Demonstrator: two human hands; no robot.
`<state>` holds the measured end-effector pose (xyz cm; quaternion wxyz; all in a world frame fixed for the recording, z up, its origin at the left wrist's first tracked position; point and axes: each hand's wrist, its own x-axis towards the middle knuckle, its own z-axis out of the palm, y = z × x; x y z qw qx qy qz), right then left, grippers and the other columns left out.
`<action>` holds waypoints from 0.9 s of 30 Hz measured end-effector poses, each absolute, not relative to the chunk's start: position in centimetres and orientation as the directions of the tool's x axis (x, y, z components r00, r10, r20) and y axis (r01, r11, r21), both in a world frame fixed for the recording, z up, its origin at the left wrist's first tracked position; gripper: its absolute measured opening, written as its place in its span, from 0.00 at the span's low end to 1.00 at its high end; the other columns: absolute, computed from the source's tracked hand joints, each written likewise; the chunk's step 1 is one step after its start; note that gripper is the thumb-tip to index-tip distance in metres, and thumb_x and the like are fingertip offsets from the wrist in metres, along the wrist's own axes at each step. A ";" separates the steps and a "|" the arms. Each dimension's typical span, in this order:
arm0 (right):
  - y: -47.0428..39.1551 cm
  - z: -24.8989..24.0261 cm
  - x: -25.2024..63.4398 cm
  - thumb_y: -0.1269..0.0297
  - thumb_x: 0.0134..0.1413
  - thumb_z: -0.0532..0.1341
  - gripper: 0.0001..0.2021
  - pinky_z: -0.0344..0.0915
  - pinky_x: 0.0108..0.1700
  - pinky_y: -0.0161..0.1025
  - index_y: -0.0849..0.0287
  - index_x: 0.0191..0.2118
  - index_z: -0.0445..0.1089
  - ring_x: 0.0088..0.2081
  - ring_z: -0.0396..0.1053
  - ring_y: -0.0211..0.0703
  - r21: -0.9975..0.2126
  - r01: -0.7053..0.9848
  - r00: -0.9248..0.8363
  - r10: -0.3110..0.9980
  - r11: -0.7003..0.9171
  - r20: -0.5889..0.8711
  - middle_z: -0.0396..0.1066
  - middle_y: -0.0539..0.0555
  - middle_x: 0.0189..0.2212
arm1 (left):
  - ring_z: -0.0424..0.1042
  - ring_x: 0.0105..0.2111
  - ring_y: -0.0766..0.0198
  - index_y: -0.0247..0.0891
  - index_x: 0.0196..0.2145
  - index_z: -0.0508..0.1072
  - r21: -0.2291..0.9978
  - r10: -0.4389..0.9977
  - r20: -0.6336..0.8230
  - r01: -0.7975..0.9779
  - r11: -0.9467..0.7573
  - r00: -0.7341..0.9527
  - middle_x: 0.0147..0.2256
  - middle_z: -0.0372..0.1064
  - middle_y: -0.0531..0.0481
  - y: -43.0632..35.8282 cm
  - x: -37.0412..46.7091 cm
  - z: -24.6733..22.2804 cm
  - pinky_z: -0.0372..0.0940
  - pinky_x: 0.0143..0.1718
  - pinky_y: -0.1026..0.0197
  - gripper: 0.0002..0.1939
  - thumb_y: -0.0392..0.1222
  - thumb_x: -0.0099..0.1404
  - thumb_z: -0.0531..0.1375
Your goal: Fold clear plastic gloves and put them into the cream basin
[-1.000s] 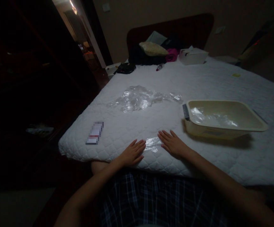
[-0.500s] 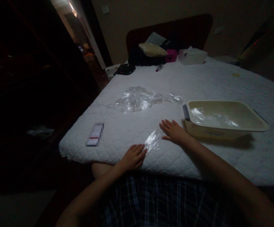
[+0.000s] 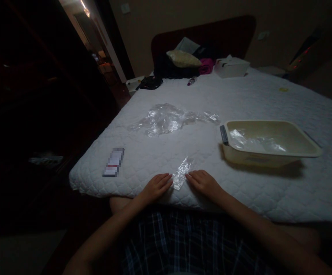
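A small folded strip of clear plastic point(image 3: 181, 173), perhaps a bag, lies slantwise on the white quilted mattress near its front edge. At its left edge rests my left hand point(image 3: 156, 187), palm down with the fingers stretched out. My right hand point(image 3: 204, 184) lies on the strip's right side, its fingertips touching the plastic and its fingers extended close together. The thumbs are mostly hidden. Farther up the bed a larger crumpled clear plastic sheet or bag point(image 3: 167, 119) is spread out.
To the right stands a cream plastic bin point(image 3: 271, 158) with grey handles and shiny clear plastic inside. A blurred-out phone-like object point(image 3: 113, 162) lies at left. Toward the headboard point(image 3: 229, 32) are a pillow point(image 3: 183, 59), a magenta roll point(image 3: 206, 67) and a white box point(image 3: 231, 67).
My right hand has come down and toward me, from the strip's far right end to its near right side. My left hand has shifted slightly left.
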<state>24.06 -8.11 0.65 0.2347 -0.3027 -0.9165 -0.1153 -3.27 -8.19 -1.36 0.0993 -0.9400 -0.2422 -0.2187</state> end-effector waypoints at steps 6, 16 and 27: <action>-8.8 -0.3 22.4 0.77 0.57 0.48 0.15 0.63 0.36 0.43 0.64 0.46 0.66 0.38 0.67 0.46 0.067 0.640 -0.708 0.553 0.766 0.440 0.71 0.60 0.37 | 0.63 0.50 0.57 0.38 0.51 0.63 -0.104 0.452 0.374 0.521 -0.847 0.810 0.47 0.67 0.41 -5.1 -3.7 -0.6 0.63 0.45 0.53 0.16 0.35 0.65 0.48; -8.6 -2.0 23.6 0.73 0.56 0.52 0.12 0.62 0.42 0.44 0.60 0.44 0.68 0.40 0.67 0.45 -0.126 0.685 -0.586 0.645 0.718 0.491 0.71 0.57 0.40 | 0.63 0.48 0.60 0.40 0.46 0.68 0.042 0.454 0.287 0.463 -0.885 0.843 0.45 0.67 0.44 -2.9 -0.1 -0.7 0.61 0.45 0.55 0.13 0.39 0.66 0.48; -8.7 -2.0 23.7 0.64 0.56 0.53 0.09 0.48 0.54 0.55 0.55 0.41 0.68 0.41 0.67 0.44 -0.438 0.684 -0.391 0.800 0.583 0.455 0.72 0.55 0.38 | 0.62 0.44 0.60 0.38 0.40 0.71 0.331 0.654 0.355 0.565 -0.756 0.668 0.43 0.63 0.44 -3.7 1.1 -2.2 0.61 0.44 0.54 0.12 0.36 0.60 0.53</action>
